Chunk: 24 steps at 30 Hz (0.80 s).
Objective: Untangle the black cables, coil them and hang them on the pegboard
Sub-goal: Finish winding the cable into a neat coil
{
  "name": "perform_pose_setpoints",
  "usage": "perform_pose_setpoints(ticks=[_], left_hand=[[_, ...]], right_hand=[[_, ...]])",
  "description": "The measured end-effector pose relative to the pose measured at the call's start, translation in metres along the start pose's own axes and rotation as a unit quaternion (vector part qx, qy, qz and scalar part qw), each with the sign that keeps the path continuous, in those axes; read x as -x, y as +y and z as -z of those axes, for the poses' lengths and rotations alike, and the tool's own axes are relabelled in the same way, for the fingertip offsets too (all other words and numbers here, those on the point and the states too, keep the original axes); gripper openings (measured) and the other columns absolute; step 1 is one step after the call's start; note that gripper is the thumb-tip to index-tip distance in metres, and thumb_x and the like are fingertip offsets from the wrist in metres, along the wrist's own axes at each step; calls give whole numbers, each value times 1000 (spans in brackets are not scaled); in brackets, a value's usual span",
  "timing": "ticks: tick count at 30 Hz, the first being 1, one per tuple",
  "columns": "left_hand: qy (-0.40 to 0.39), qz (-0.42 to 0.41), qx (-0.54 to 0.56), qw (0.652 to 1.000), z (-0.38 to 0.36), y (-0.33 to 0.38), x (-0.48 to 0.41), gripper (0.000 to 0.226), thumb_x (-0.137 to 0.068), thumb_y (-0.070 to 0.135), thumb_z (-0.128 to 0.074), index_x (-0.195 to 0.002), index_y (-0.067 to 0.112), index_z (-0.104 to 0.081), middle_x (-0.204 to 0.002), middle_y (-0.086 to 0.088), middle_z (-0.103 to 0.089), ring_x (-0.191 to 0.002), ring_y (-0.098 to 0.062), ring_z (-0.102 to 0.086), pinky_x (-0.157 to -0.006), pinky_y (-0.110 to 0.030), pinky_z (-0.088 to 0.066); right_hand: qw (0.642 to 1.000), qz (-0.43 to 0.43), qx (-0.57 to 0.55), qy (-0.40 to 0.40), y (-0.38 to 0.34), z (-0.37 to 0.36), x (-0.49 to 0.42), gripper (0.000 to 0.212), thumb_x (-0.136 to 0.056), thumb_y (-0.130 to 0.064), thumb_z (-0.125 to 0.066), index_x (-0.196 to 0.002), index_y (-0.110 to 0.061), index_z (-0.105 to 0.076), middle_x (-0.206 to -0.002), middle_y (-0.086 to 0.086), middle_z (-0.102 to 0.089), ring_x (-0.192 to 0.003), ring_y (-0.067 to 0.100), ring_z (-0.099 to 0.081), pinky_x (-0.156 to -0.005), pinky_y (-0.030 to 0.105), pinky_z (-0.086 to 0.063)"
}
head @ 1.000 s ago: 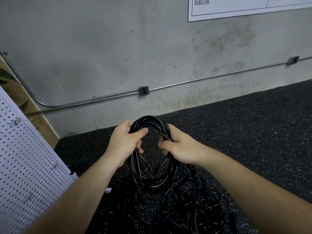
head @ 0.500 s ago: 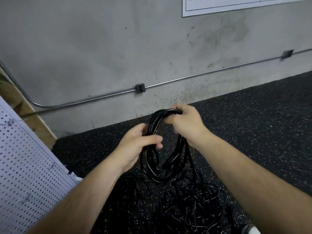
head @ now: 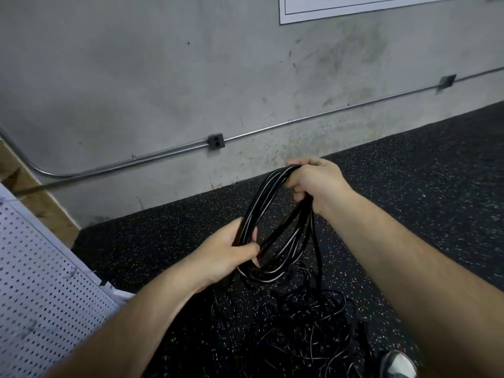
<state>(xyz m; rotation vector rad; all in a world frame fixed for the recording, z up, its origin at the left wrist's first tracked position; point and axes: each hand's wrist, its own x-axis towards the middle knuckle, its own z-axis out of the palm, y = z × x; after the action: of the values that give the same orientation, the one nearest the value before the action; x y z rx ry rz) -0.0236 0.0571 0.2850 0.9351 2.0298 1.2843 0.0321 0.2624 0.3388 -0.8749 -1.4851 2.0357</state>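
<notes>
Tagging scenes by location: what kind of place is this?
Probably a gym or a utility room, not a home: black speckled rubber flooring, a bare concrete wall with surface-mounted metal conduit and an outlet box, and a white pegboard at the left.

You held the coil (head: pixel 275 230) between both hands, above the loose cable tangle (head: pixel 308 320) on the floor (head: pixel 409 186); pegboard (head: pixel 41 282) at left, wall (head: pixel 163 77) behind.
</notes>
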Motion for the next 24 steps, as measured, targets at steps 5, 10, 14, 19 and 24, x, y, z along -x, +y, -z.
perform_pose_setpoints(ticks=[5, 10, 14, 19, 24], left_hand=[[74, -42, -137, 987, -13, -4, 0, 13, -94, 17, -62, -96, 25, -52, -101, 6, -60, -87, -9, -62, -72, -19, -49], [78, -44, -155, 984, -1, -13, 1, 32, -93, 10, -61, -106, 39, -55, -109, 27, -69, -104, -4, -66, -90, -29, -53], [119, -98, -188, 970, 5, -15, 2, 24, -96, 6, -57, -100, 29, -52, -95, 22, -71, -90, -2, -71, -85, -40, -59], [79, -104, -103, 986, -6, -4, 8, 27, -96, 1, -57, -104, 27, -56, -99, 20, -68, -85, -10, -74, -76, -25, -55], [-62, 39, 105, 992, 10, 6, 15, 64, -68, 32, -84, -124, 43, -57, -127, -3, -70, -114, -20, -69, -101, -39, -49]], right_hand=[[999, 7, -30, -19, -1, -2, 3, 40, -71, 26, -56, -92, -6, -70, -62, 11, -55, -39, 14, -35, -39, 22, -30], [997, 11, -61, -47, -5, -8, 11, 46, -68, 28, -51, -91, -7, -69, -48, 4, -46, -35, 12, -32, -38, 22, -25], [995, 11, -67, -73, -10, -10, 14, 53, -63, 30, -45, -94, -6, -68, -46, 4, -42, -40, 14, -28, -37, 22, -22], [991, 34, -78, -102, -15, -11, 14, 52, -62, 29, -42, -88, -7, -71, -46, 0, -32, -37, 10, -22, -39, 23, -18], [986, 27, -52, -159, -8, -23, 21, 48, -49, 22, -42, -75, -9, -69, -49, 4, -42, -37, 11, -26, -36, 21, -18]])
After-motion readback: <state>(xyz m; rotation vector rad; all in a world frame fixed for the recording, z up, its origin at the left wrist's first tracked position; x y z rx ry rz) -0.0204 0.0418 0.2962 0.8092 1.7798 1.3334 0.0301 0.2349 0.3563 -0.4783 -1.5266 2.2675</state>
